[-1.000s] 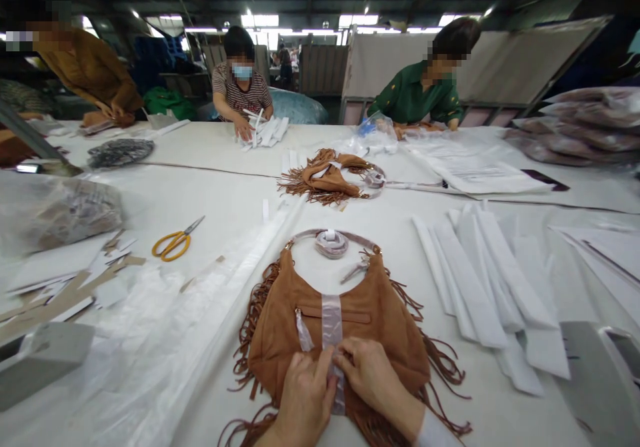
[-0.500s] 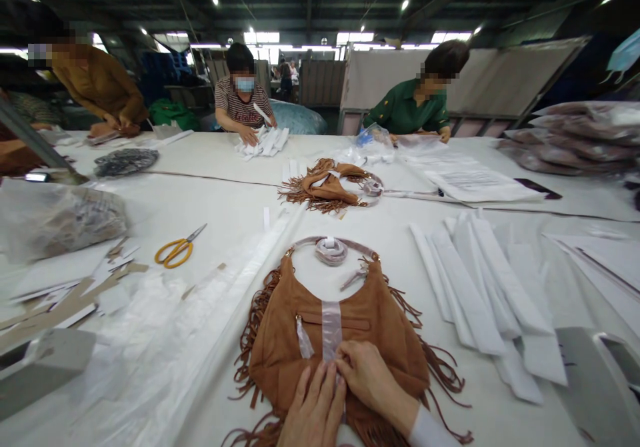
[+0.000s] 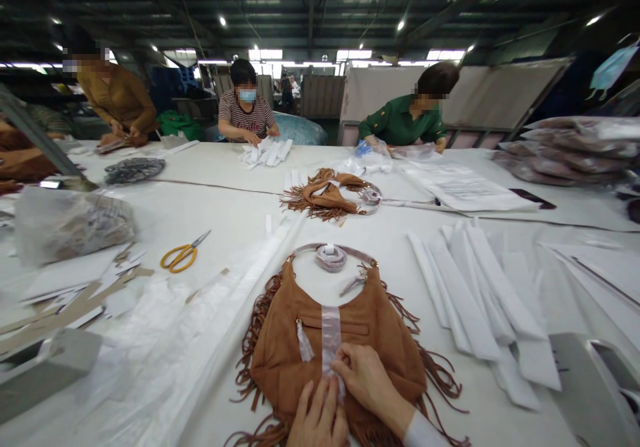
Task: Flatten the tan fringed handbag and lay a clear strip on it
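A tan suede fringed handbag (image 3: 280, 340) lies flat on the white table (image 3: 225, 214) in front of me, its wrapped strap coiled at the top. A clear tape strip (image 3: 331, 330) runs down the middle of the bag. My left hand (image 3: 320, 420) rests flat on the bag's lower part, fingers stretched onto the strip's end. My right hand (image 3: 367, 380) pinches the lower end of the same strip against the bag.
White folded paper strips (image 3: 480, 300) lie to the right, yellow-handled scissors (image 3: 183, 255) and plastic sheeting to the left. A second fringed bag (image 3: 325, 197) sits farther back. Three other people work at the table's far side. A grey tape dispenser (image 3: 595, 380) stands at right.
The view has tilted up, so both hands sit lower in the picture. My left hand has flattened out on the bag; my right hand keeps its pinch on the strip.
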A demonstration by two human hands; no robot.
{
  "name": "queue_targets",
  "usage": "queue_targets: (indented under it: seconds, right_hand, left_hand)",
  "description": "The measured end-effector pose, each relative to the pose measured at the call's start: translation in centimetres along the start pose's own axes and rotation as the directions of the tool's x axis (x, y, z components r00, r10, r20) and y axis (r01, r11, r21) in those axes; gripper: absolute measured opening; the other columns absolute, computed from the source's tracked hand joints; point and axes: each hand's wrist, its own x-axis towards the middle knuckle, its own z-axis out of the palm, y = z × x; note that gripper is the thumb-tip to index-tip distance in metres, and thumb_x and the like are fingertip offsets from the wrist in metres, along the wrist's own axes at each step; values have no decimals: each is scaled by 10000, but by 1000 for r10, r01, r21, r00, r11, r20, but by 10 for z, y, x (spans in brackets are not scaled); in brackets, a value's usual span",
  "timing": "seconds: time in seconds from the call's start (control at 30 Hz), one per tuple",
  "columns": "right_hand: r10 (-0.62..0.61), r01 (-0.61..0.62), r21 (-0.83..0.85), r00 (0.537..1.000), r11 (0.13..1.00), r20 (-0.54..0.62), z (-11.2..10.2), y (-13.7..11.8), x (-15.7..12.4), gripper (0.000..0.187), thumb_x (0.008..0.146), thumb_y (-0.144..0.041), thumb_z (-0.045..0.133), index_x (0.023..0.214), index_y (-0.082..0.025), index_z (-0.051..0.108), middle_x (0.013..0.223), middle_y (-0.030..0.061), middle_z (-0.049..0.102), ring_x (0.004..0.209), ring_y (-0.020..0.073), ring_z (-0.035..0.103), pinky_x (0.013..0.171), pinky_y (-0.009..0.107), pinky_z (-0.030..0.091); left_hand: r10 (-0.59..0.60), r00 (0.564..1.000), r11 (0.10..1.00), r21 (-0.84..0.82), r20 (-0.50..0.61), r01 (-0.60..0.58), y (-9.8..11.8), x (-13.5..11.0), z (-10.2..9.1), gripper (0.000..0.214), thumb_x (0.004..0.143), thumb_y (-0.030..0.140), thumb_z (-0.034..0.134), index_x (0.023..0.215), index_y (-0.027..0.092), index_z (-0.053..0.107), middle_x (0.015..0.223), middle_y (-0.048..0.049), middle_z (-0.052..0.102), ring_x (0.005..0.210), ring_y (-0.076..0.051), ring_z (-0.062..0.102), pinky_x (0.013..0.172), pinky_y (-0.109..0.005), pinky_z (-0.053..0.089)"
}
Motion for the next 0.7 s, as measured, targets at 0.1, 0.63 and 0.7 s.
queue_targets:
  seconds: [0.1,0.63,0.7]
  right_hand:
    - [1,-1,23,1000,1000,-23,5,5,2,90,774,-166,553,693,-195,580,608,-14,639,599,154,601,569,234,372]
    - [-448,385,-343,886,857,-123,15,11,-55,523,818,-45,411,1315,-198,468,1258,76,606,1217,233,503,1065,474,386]
    - [-390,306,-323,889,896,-240,9,15,-64,510,840,-86,442,1338,-193,443,1282,83,590,1220,231,502,1074,488,382]
  left_hand:
    - [-34,999,998,-44,25,36,2,-2,1,470,810,571,524,1079,197,618,1317,-131,571,1239,-302,477,968,-423,358]
    - [-90,996,995,-41,25,91,6,2,-8,504,759,372,552,1228,191,599,1250,-69,632,1151,-257,515,932,-365,366]
    - [-143,987,989,-36,74,146,12,1,-13,482,771,302,553,1249,248,592,1240,-44,640,1165,-250,521,936,-369,382]
